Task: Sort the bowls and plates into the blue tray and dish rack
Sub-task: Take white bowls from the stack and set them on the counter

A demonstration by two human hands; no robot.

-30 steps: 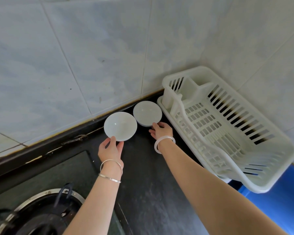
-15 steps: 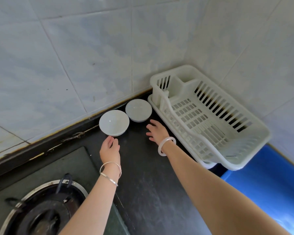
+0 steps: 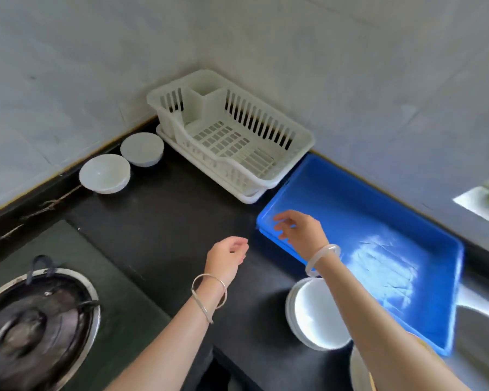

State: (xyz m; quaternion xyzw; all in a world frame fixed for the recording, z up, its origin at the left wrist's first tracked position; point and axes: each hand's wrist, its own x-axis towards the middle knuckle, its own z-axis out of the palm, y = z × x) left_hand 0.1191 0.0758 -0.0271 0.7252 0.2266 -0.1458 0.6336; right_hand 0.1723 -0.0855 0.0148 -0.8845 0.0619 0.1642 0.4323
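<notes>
Two white bowls sit by the back wall: one bowl on the left, another bowl beside the white dish rack, which holds nothing. Right of the rack lies the blue tray, nothing inside it. A stack of white plates rests on the dark counter under my right forearm. My left hand hovers over the counter, fingers loosely curled, holding nothing. My right hand hangs over the tray's near left corner, fingers relaxed and holding nothing.
A gas burner with a metal ring fills the lower left. A steel sink edge shows at the right beyond the tray. Another white dish peeks out at the bottom edge. Tiled walls close the corner behind.
Both hands let go of the bowls by the wall and drew back toward me and to the right. The view swung right, bringing the blue tray and plate stack into sight.
</notes>
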